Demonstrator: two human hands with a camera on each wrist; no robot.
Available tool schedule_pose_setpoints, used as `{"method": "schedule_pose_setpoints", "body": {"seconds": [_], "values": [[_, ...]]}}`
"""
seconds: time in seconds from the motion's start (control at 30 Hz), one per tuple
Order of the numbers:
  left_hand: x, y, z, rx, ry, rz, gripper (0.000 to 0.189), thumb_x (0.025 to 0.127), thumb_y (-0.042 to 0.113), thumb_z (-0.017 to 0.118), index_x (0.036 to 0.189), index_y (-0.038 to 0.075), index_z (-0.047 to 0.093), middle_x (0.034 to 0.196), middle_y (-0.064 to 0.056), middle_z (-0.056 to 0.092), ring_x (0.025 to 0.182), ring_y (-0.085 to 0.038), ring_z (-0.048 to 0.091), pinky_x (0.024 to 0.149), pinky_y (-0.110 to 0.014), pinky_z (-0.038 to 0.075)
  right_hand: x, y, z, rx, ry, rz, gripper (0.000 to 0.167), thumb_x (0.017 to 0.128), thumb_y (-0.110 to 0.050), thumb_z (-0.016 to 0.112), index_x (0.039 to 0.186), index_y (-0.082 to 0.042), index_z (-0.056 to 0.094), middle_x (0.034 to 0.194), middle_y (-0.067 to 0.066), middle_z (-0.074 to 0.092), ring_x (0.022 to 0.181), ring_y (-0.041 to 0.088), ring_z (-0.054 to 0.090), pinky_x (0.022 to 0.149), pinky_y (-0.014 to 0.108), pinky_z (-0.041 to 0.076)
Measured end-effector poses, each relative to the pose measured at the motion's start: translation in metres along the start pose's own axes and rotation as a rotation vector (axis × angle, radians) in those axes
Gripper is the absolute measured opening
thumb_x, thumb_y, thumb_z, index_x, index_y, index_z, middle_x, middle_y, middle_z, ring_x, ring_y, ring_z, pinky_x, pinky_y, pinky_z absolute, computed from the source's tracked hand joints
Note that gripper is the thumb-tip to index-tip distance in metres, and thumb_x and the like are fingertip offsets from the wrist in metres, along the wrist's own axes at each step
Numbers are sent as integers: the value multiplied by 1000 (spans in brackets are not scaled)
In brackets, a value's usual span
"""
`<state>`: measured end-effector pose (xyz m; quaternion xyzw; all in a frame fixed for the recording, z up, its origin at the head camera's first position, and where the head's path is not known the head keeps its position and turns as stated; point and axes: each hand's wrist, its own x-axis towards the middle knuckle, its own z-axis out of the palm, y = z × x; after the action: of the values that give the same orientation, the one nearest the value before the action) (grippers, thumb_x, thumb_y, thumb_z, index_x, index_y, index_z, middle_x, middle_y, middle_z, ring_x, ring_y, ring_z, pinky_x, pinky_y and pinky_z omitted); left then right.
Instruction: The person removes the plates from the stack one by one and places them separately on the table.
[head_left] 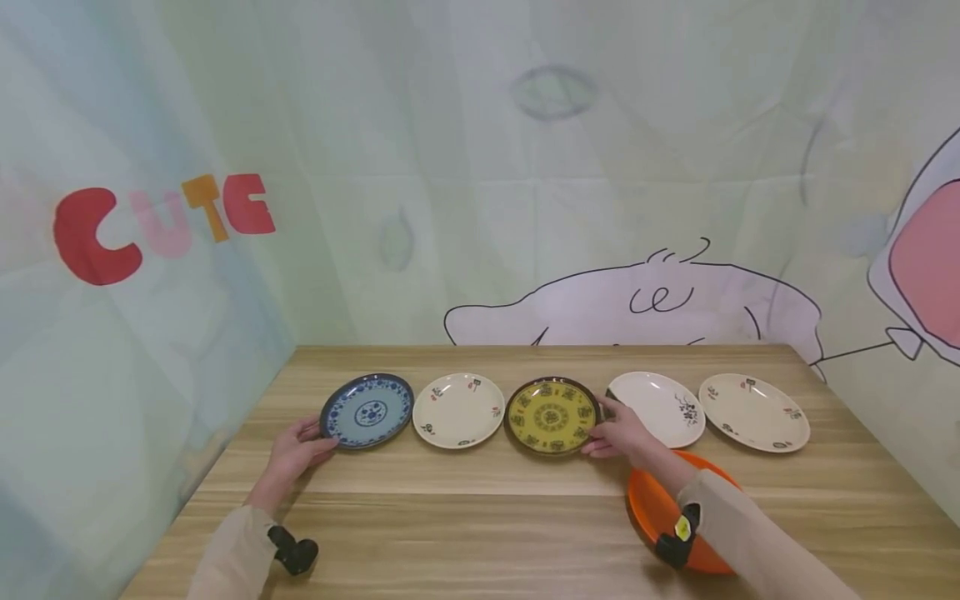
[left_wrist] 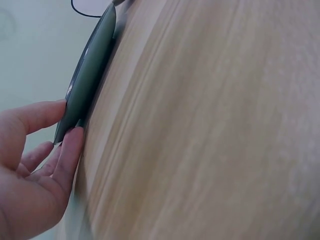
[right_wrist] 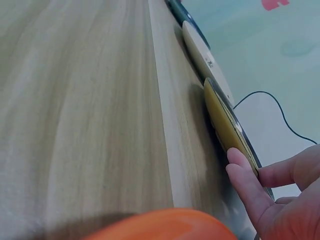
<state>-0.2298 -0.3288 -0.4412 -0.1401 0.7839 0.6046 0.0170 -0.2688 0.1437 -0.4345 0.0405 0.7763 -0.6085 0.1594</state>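
Note:
At the left end of a row of plates, my left hand (head_left: 295,454) pinches the rim of a blue plate (head_left: 367,411) with a dark edge and floral pattern. In the left wrist view, the thumb of that hand (left_wrist: 40,165) is at the rim and fingers reach beneath the plate (left_wrist: 90,75). My right hand (head_left: 618,432) holds the right rim of a yellow plate (head_left: 552,415) with a dark brown edge. Fingers of this hand (right_wrist: 285,195) lie against the yellow plate's underside (right_wrist: 222,117), seen in the right wrist view. A cream plate (head_left: 458,410) lies between the two held plates.
Right of the yellow plate are a white plate (head_left: 660,408), partly behind my right hand, and a larger cream plate (head_left: 753,412). An orange plate (head_left: 652,500) lies nearer, under my right forearm. All are on a wooden table (head_left: 450,533) before a printed cloth backdrop (head_left: 420,167).

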Motion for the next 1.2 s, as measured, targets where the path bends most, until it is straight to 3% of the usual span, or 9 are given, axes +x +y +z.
{"method": "schedule_pose_setpoints", "body": {"seconds": [0.3,0.57,0.97,1.2], "values": [[3,-3,1,24,5,10,69,84,0,58,138,-12,18,134,-37,29,106,-28,52,77,-21,52,-10,-1,-1,-11,10,-6,69,85,9,49,144,-5,17,83,21,61,59,19,64,61,35,56],[3,-2,0,13,-4,6,70,83,-1,60,137,-13,17,134,-38,28,97,-19,56,76,-22,53,-23,-5,3,26,-16,-29,68,85,8,50,144,-5,19,87,21,61,59,21,64,61,36,56],[2,-3,-1,-2,-14,13,70,83,-2,59,137,-14,16,134,-38,27,87,-8,56,75,-21,53,-44,-11,29,77,-135,-72,69,84,8,52,143,-5,21,79,16,54,59,20,64,60,36,56],[3,-3,-2,11,-25,10,72,84,1,60,138,-13,14,135,-38,26,94,-14,57,77,-22,53,-55,-11,44,92,-216,-102,71,82,8,53,144,-4,19,78,15,53,60,19,64,63,38,56]]}}
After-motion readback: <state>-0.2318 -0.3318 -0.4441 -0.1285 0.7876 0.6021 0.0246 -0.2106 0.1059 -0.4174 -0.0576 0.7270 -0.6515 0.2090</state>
